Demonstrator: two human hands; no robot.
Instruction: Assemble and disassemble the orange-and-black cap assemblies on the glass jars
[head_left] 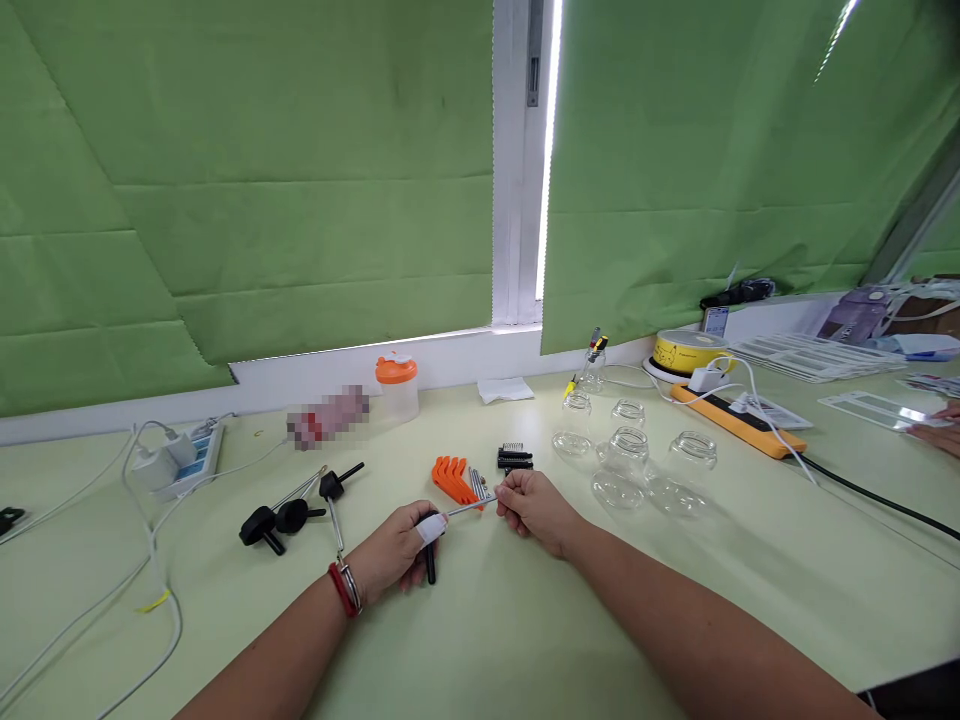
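Observation:
My left hand (396,548), with a white wrap on the thumb, is closed around a black handle-like part (430,565). A thin metal rod (471,506) sticks out of this part to the right. The fingertips of my right hand (536,512) pinch the rod's far end; whether they hold a small piece there is hidden. Just beyond the hands lie several orange curved pieces (451,479), short metal pins (478,484) and black pieces with a spring (514,458). Left of my left hand are similar black parts with metal rods (294,514).
Several glass jars (620,470) stand to the right, near an orange power strip (739,420). At the back are an orange-lidded cup (397,386) and a folded white paper (505,390). White cables (154,540) cross the left side. Another person's hand (937,430) shows at the right edge.

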